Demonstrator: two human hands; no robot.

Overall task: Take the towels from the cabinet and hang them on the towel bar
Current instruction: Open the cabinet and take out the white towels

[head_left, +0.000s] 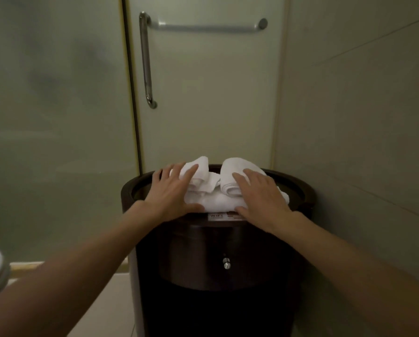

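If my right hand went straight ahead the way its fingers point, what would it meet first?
The right hand touches the right rolled towel, so it would likely push into that roll first; the frosted glass door seems farther back.

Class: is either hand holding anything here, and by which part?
Nothing is gripped. The left hand rests with straight fingers on the left rolled towel, the right hand on the right rolled towel.

The left arm (69, 263) and right arm (349, 259) reached forward, converging. The left grip (172, 190) lay palm down, fingers spread, nearly straight; the right grip (259, 198) likewise, thumb out.
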